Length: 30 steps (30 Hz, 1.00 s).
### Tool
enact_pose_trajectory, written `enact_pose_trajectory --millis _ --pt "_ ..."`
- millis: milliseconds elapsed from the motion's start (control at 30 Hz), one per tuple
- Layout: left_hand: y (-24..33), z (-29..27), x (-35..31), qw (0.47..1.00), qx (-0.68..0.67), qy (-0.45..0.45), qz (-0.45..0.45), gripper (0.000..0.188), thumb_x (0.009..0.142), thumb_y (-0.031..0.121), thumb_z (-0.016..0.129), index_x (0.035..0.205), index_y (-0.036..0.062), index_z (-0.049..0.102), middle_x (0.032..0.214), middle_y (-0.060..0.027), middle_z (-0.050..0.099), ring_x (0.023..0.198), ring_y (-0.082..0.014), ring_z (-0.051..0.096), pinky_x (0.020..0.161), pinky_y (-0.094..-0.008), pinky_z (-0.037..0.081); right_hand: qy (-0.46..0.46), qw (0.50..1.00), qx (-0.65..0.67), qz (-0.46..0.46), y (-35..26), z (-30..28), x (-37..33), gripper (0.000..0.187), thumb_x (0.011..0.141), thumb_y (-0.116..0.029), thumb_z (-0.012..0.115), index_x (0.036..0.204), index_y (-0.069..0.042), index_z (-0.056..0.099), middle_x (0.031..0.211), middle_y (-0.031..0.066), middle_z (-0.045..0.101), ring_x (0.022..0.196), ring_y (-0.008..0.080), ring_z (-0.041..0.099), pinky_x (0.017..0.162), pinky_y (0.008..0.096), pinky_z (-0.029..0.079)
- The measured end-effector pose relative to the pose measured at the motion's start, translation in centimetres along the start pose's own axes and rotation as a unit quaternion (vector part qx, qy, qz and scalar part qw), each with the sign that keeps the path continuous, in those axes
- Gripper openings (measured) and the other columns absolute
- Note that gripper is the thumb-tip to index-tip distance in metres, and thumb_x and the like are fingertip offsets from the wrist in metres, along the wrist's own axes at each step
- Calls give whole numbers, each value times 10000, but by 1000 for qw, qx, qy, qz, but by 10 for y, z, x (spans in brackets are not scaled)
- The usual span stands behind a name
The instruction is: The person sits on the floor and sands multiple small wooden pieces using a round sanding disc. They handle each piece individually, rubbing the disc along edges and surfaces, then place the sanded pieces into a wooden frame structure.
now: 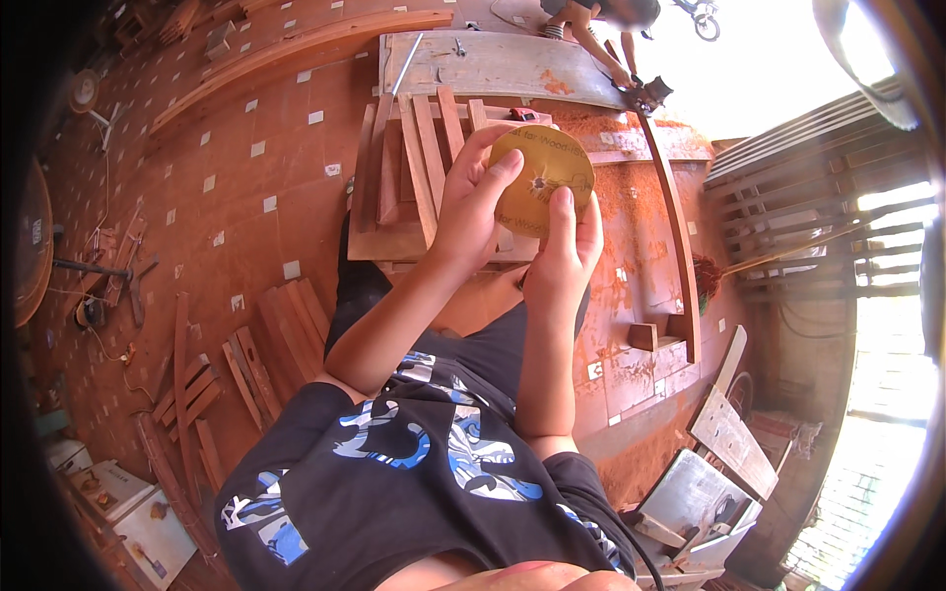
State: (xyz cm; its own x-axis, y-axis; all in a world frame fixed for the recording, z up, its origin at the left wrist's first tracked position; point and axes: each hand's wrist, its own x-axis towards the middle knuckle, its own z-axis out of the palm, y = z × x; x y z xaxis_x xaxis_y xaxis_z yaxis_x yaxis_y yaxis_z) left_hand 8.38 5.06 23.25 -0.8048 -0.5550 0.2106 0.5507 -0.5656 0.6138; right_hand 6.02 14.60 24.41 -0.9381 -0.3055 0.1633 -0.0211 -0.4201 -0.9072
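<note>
Beyond both hands: a stack of reddish wooden slats (419, 163) on a low wooden frame, directly behind the fingers. Farther out: a grey worn board (503, 64) lying flat, with a metal rod across its left end. To the right of the right hand: a long curved wooden rail (675, 227) running toward the body, bordered by red sawdust (631, 202) on the floor. At the far end of that rail: another person's hand (623, 77) on a small dark power tool (650, 94). Left of the left hand: tiled red floor (246, 207) with loose planks (197, 384) scattered well apart from the arms. Below right of the right forearm: grey panels (724, 433) leaning together. Nothing between the camera and the disc except the fingers themselves.

Held item: a round yellow disc (544, 177), flat, thin, with a small ragged centre hole and faint printing on its face. Face turned toward the camera, slightly tilted. Position: in front of the chest, above the slat stack, between both hands.

Left hand (471, 207): clamped on the disc's left edge, thumb laid across the face toward the hole. Right hand (564, 251): closed on the lower edge, forefinger pressed upright against the face just beside the hole.
</note>
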Motion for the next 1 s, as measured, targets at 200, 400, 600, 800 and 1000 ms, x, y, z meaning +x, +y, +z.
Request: enact_pose_trajectory --millis 200,400,600,800,1000 --pt "1 -1 3 999 -31 -18 -2 103 1038 100 555 1125 47 539 1305 -157 649 1125 -177 650 953 -323 537 -18 1000 -2 -11 6 -6 -2 257 1057 -154 540 1212 31 628 1134 75 689 1011 109 626 901 278 499" --pt "-3 -11 6 1000 19 -3 20 77 1044 113 568 1069 67 510 1063 -85 701 973 -100 652 833 -271 542 -36 995 -77 -47 3 -3 0 236 1064 -145 532 1179 38 628 1065 52 685 945 76 601 841 243 484" --pt "-4 -10 6 998 23 28 46 84 1036 98 582 1067 71 508 996 -58 683 900 -72 645 758 -239 541 -27 993 -99 -56 8 2 -3 211 1062 -133 545 1153 34 638 1024 36 676 916 62 587 802 223 472" --pt "-1 -10 3 995 33 56 69 90 1031 95 590 1072 75 513 999 -40 665 893 -72 638 760 -236 540 -31 989 -116 -88 10 8 -2 188 1035 -89 581 1141 50 651 1037 55 633 912 89 604 754 215 483" --pt "1 -12 -3 999 16 28 41 134 1017 155 580 1105 73 522 1045 -41 643 983 -96 622 846 -274 511 -30 978 -166 -123 10 1 -4 156 1016 -57 597 1099 62 654 1003 54 611 870 82 589 722 213 466"
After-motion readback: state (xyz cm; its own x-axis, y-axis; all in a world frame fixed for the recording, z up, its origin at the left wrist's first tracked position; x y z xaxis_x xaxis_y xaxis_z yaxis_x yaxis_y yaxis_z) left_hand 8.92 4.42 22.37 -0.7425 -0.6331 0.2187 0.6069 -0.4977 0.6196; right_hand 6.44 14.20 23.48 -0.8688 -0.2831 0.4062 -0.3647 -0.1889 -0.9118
